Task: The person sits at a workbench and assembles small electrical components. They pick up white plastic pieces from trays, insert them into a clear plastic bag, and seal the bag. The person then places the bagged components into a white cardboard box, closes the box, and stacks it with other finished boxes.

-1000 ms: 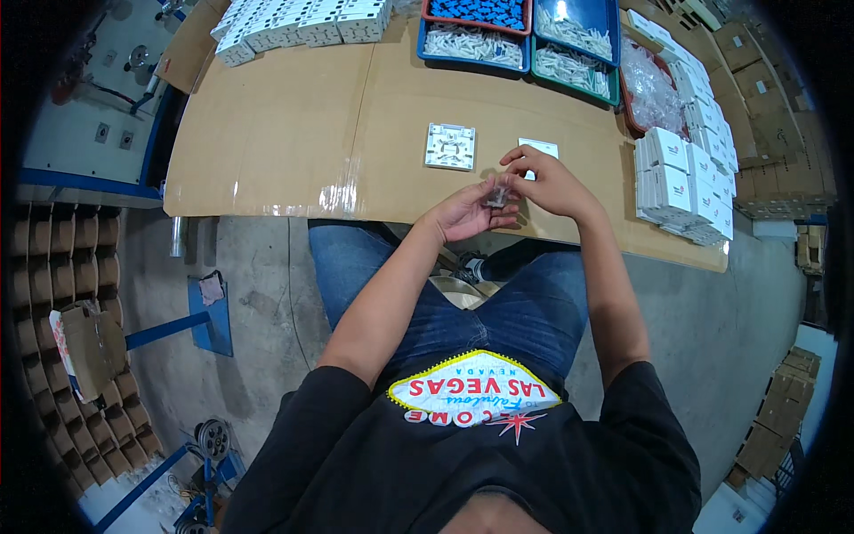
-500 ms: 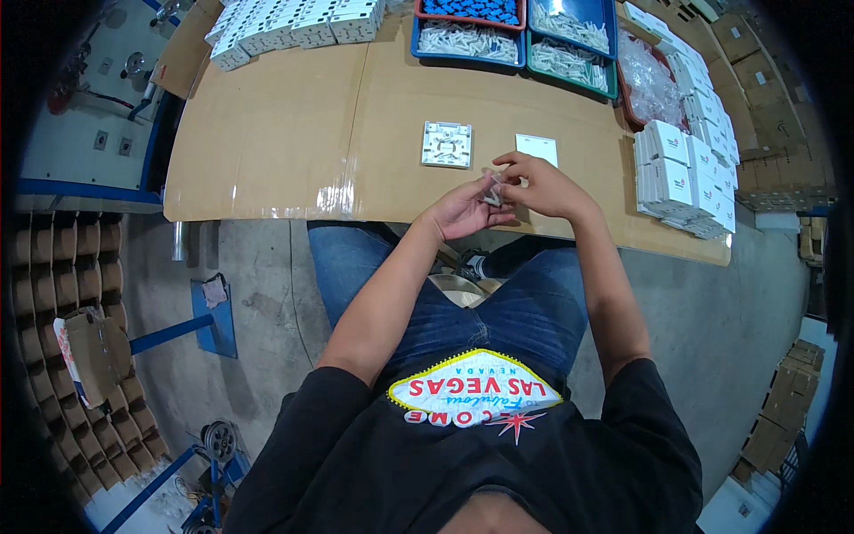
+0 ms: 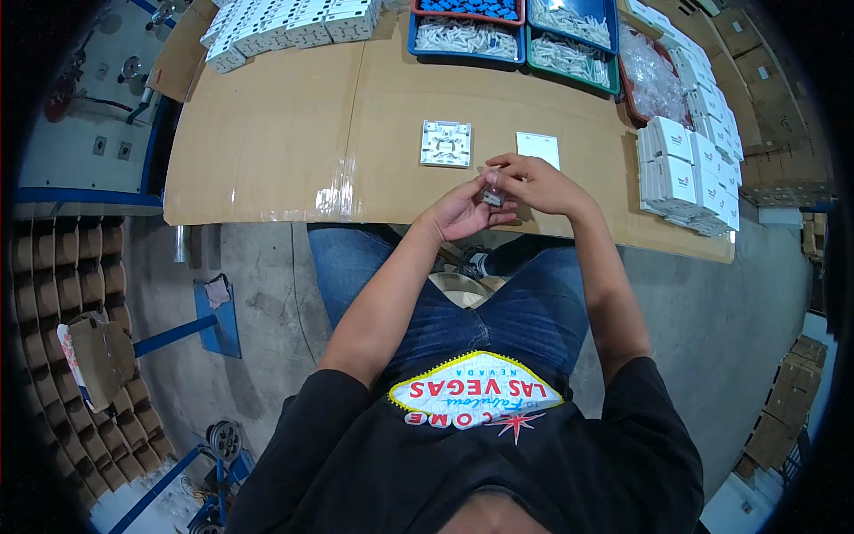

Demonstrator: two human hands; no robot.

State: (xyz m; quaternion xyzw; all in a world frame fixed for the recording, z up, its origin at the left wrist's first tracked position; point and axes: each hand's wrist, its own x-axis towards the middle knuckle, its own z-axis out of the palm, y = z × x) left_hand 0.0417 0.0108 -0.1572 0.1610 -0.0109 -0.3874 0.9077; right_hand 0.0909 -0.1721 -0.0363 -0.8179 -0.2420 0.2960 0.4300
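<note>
At the near edge of the cardboard-covered table (image 3: 267,151), just above the frame's centre, the half-open left hand (image 3: 458,214) and pinching right hand (image 3: 547,185) hold a small clear packet (image 3: 492,196).

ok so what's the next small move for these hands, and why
I'd probably steady the left hand and work the small translucent piece with the right hand's fingers. Both hands meet at that piece, so it seems the one to deal with first, while the white square plastic frame lies apart from them on the brown cardboard table cover.
</note>
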